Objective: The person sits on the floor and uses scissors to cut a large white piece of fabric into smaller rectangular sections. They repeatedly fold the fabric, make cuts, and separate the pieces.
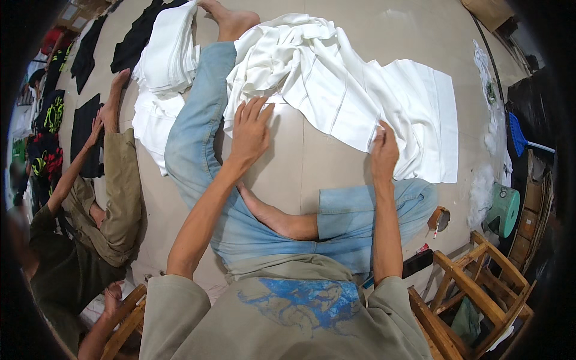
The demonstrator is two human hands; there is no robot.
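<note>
A rumpled heap of white cloth lies on the floor in front of me, bunched on the left and flatter toward the right. My left hand is spread over the near left part of it, fingers apart, the tips at the folds. At the cloth's near edge, right of centre, my right hand pinches the hem between thumb and fingers. Beyond my bent left knee stands a stack of folded white cloths, with more loose white cloth below it.
Black cloths lie farther left, near a seated co-worker. To the right are a green plastic stool, a blue dustpan, and white fluff. Wooden stools and a dark phone sit by my right side.
</note>
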